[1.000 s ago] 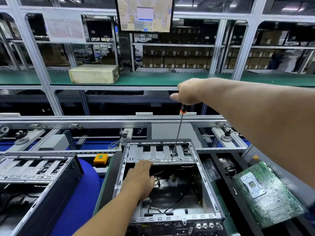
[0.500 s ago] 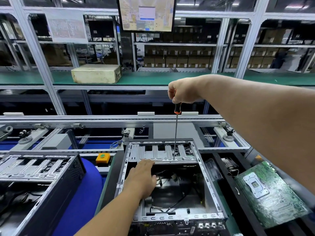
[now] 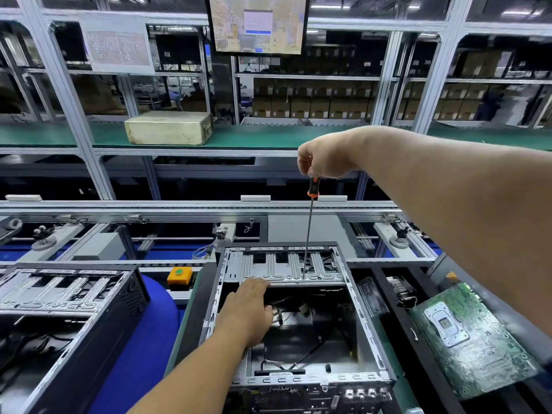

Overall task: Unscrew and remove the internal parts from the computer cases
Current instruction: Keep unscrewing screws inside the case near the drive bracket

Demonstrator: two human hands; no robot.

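Shelving of pale aluminium bars (image 3: pixel 64 94) fills the far side, with a green-topped shelf carrying a yellowed beige box (image 3: pixel 169 127) at far left and a hanging flat monitor (image 3: pixel 257 23) above the centre. Nearer, a second open black computer case (image 3: pixel 68 318) sits at near left beside a blue rounded cushion (image 3: pixel 140 348). At centre stands the open grey-metal computer case with black sides (image 3: pixel 298 324), its top facing up, loose wires lying in its dark interior and a ribbed silver drive-bay plate (image 3: pixel 286 268) across its far end. To the near right lies a green circuit board with a silver socket frame (image 3: pixel 469 339). The left hand (image 3: pixel 248 312) rests flat on the case's left part, fingers straight and reaching to the plate's near edge. The right hand (image 3: pixel 325 155) is raised above the case, fingers curled round the black-and-orange handle of a long thin screwdriver (image 3: pixel 309 228), held nearly upright with its tip on the plate. A small yellow box with a green button (image 3: pixel 179 274) sits just left of the case.
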